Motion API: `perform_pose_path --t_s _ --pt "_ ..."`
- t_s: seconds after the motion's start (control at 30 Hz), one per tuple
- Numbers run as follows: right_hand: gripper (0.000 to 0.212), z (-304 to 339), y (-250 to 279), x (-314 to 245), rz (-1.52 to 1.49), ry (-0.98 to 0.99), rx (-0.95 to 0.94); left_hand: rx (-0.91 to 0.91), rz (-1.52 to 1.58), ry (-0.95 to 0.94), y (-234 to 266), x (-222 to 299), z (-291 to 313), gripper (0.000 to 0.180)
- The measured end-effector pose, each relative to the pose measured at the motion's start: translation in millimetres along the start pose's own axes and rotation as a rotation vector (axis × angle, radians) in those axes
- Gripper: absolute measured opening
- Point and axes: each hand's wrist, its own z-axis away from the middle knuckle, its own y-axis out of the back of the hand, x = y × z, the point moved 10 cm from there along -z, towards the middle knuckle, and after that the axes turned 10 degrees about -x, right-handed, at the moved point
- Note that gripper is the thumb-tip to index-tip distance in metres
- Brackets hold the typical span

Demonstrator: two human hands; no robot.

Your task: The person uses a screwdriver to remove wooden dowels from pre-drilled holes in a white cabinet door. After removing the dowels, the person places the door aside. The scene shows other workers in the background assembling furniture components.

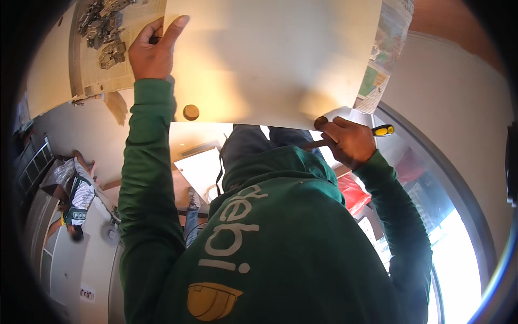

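Observation:
A broad white board (259, 59) lies in front of me, with two round brown recesses close to its near edge. The left recess (190, 112) is fully visible; my right hand partly covers the right recess (321, 123). My left hand (154, 51) grips the board's left edge, thumb flat on top and fingers curled at the side. By the near right corner, my right hand (350, 143) is closed around what looks like a screwdriver (384, 130) with a yellow and black handle. Its thumb rests at the right recess. The tool's working end is not clear.
Several metal hinges (102, 29) are piled left of the board. Printed paper or plastic (380, 59) shows under its right edge. A person (75, 200) is at the far left. Something red (353, 193) and a white panel (199, 173) are below, near my legs.

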Motion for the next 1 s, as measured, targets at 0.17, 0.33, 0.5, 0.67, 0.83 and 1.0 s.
perform_pose_path --t_s 0.17,0.33,0.5,0.67,0.83,1.0 --pt "0.023 -10 -4 12 -0.111 0.001 0.035 0.014 0.005 -0.015 -2 5 -4 0.045" --pt "0.012 3 5 26 -0.213 -0.080 0.133 0.004 0.019 -0.013 -5 7 -4 0.046" --pt "0.031 58 64 129 -0.297 -0.597 0.745 0.003 0.008 0.008 -4 4 -3 0.046" --pt "0.051 49 65 199 -0.212 -0.577 0.716 0.019 0.020 0.015 -2 3 -4 0.047" --pt "0.048 99 70 247 -0.213 -0.873 0.826 0.026 0.041 -0.013 -3 3 -5 0.047" --pt "0.038 101 63 205 -0.172 -0.696 0.590 0.039 -0.010 0.018 2 -2 -9 0.046"
